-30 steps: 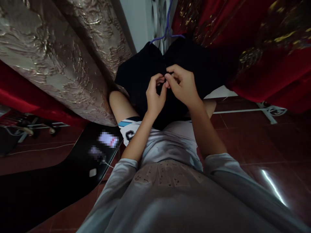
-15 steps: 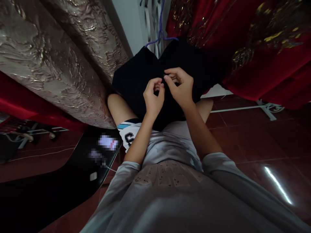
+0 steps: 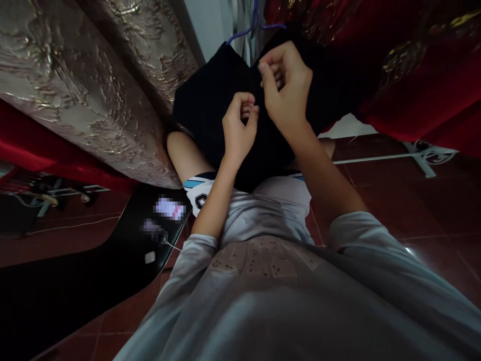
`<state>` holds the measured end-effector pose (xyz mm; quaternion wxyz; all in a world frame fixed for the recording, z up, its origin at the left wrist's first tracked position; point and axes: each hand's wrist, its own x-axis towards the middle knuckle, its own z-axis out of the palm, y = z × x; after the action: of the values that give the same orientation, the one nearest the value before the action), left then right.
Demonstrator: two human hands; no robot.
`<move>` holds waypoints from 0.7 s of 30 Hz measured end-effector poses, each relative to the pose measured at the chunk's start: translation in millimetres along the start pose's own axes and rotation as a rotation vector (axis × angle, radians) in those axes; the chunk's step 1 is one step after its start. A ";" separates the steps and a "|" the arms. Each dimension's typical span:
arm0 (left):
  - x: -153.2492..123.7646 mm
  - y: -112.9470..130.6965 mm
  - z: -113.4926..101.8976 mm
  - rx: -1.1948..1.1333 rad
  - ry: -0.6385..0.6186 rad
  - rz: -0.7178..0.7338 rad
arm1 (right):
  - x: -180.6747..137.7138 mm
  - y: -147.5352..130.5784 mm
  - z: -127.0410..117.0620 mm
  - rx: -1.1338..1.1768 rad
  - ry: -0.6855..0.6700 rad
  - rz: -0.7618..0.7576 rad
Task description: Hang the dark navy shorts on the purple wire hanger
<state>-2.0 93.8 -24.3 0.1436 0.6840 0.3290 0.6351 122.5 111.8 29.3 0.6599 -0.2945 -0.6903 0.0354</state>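
A black garment (image 3: pixel 210 100) hangs from a purple hanger (image 3: pixel 240 34) in front of me, its lower part between my knees. Over its middle is my left hand (image 3: pixel 241 120), thumb and fingers curled in toward each other; whatever may be in them is too small to make out. My right hand (image 3: pixel 287 82) is higher, near the garment's neckline, with thumb and forefinger pinched together. Anything between those fingertips is also too small or dark to see. The two hands are apart.
Beige embossed fabric (image 3: pixel 86 100) hangs on the left, red fabric with gold trim (image 3: pixel 424 95) on the right. A black glossy surface (image 3: pixel 112 271) at my left carries blurred items and a small white object (image 3: pixel 150 257). A white metal stand (image 3: pixel 424 155) rests on red tiles.
My right hand has risen up and slightly right, away from the left, toward the neckline. The left hand sits a little higher in view. The whole view has shifted slightly.
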 end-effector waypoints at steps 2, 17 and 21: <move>19.8 11.2 -5.5 0.058 0.036 0.098 | -6.1 -7.1 -2.9 0.052 0.033 0.031; 52.1 17.7 -24.9 0.249 -0.267 0.285 | -28.8 -8.5 -1.8 0.093 0.113 0.171; 29.2 28.4 -44.3 0.148 -0.340 0.402 | -32.8 -5.8 2.3 0.153 0.156 0.210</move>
<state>-37.8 81.3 22.5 0.0174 0.8411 0.2033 0.5008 116.9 93.0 2.4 0.7248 -0.3160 -0.5974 0.1336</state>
